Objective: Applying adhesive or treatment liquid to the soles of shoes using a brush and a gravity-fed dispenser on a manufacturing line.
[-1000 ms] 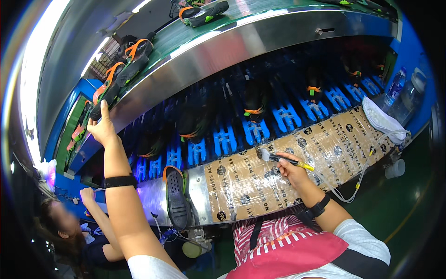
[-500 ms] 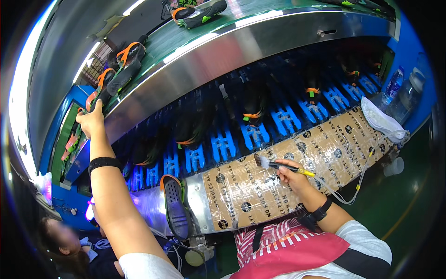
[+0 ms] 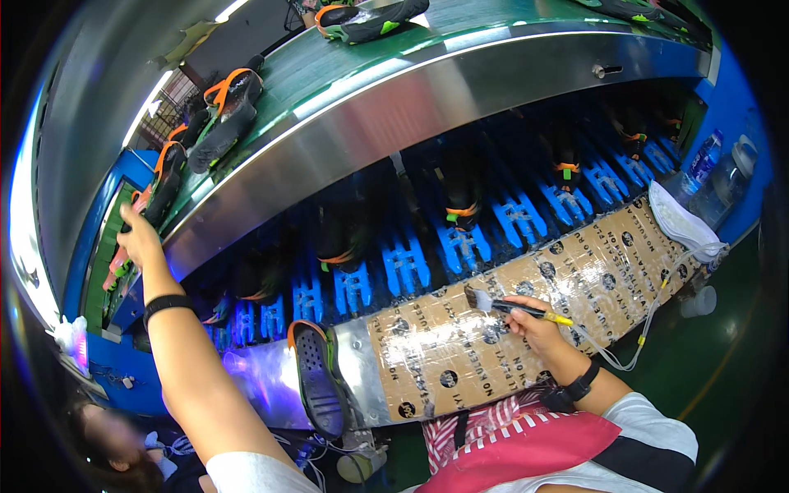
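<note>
We log one brush: dark bristles, pale collar, black handle, yellow rear end. It sits in the right grip, bristles pointing left, over the cardboard-covered worktop. We also log one black shoe with an orange strap, lying on the green belt beside the left grip; contact unclear.

The perforated rubber clog is black, orange-strapped, green-edged; the cardboard sheet brown, black-printed; the long-handled brush black, yellow-ended; the cloth apron crimson, white-striped.
</note>
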